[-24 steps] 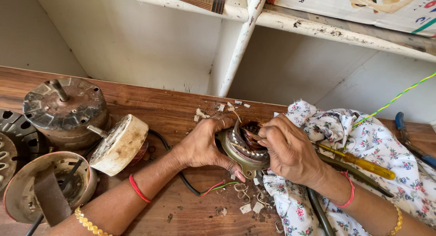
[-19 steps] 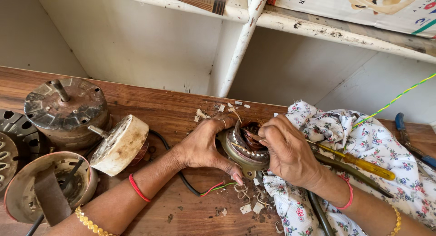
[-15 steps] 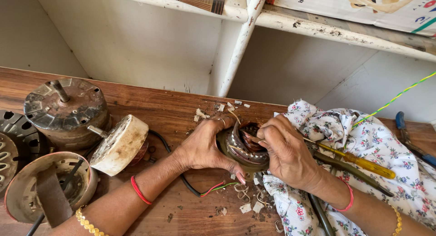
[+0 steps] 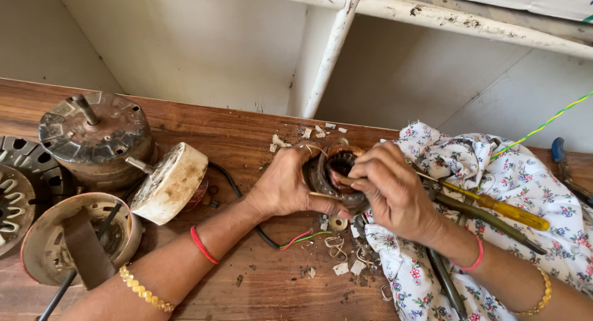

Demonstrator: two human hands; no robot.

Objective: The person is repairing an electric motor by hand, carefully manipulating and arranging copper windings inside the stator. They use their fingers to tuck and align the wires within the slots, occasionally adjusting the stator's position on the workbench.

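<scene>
My left hand (image 4: 284,186) grips a round metal motor stator (image 4: 330,176) with copper windings, holding it tilted just above the wooden bench (image 4: 235,126). My right hand (image 4: 395,188) rests on the stator's right side, its fingertips pinched at the windings in the opening. Red, green and black wires (image 4: 290,239) trail from under the stator onto the bench. Scraps of paper and wire (image 4: 343,259) lie below it.
A floral cloth (image 4: 525,191) at the right carries a yellow-handled screwdriver (image 4: 500,208) and pliers (image 4: 488,222). Left: a grey motor housing (image 4: 92,133), a white motor (image 4: 170,182), a rusty cover (image 4: 74,237), slotted parts (image 4: 18,185). A white shelf post (image 4: 330,49) rises behind.
The stator has been turned and tilted slightly between my hands, and my right fingers have moved further into its opening. The view has dropped a little lower.
</scene>
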